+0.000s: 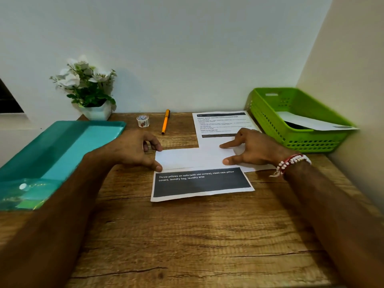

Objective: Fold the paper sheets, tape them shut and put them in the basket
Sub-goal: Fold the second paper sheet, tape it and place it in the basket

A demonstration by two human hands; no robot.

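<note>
Brown wood-grain tabletop (187,246) is stretching out nearest me, and on it the white paper sheet with a black printed band (199,169) is lying half folded between my hands. My left hand (135,150) is pinching the flap's left end between thumb and curled fingers. My right hand (249,148) is pressing its right end with straight index finger and thumb. I'm judging it light, limp and slippery, so I'm holding edges. Green slotted plastic basket (270,121) is sitting far right.
</note>
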